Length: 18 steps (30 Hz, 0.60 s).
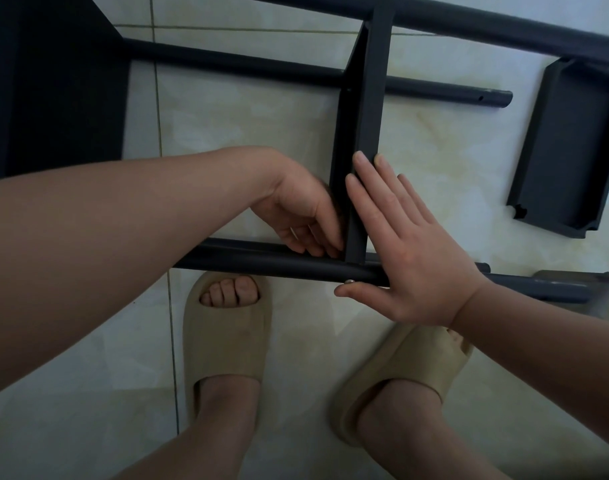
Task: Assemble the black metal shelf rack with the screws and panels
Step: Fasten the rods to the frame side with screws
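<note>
The right hand [407,251] lies flat, fingers straight, against the black shelf panel [365,109] at frame centre, with its thumb just under a silver screw [349,281] in the front tube [261,263]. The left hand [296,209] curls at the panel's left side by that tube; I cannot tell whether it holds anything. Beige slippers [226,337] stand below on glossy pale floor tiles [244,116]. The rack is matte black, and a loose panel [569,147] lies at the right.
</note>
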{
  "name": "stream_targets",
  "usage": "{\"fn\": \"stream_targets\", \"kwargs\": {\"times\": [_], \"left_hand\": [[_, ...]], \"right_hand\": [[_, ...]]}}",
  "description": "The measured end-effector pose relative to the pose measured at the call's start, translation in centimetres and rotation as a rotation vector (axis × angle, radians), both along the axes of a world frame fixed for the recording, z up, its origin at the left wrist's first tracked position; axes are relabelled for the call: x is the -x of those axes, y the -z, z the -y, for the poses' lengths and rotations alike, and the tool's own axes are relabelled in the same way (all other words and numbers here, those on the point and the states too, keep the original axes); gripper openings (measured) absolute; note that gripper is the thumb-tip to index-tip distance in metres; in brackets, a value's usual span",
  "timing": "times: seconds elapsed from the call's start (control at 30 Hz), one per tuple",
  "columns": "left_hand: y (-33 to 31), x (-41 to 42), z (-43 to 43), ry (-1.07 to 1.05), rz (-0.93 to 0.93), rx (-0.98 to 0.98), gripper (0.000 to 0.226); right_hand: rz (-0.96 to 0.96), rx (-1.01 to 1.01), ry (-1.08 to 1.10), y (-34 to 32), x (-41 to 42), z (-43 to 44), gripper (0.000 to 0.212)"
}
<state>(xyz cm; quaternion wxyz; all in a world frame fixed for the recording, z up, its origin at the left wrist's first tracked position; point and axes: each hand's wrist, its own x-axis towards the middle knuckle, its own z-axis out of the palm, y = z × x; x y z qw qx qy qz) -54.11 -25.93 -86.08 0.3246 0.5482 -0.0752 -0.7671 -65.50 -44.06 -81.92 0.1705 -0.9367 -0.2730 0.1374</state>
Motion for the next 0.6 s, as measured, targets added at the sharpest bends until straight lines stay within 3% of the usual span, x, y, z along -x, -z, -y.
{"fn": "stream_targets", "kwargs": {"times": [0.33,0.6], "left_hand": [[-0.23,-0.01,0.2,-0.088,-0.093,0.044,0.017],[0.2,0.06,0.04,0.014,0.018,-0.001,0.019]], "right_hand": [[0.003,-0.005,0.001,0.0,-0.03,0.02,0.107],[0.006,-0.008,0.001,0.07,-0.01,0.02,0.107]]}}
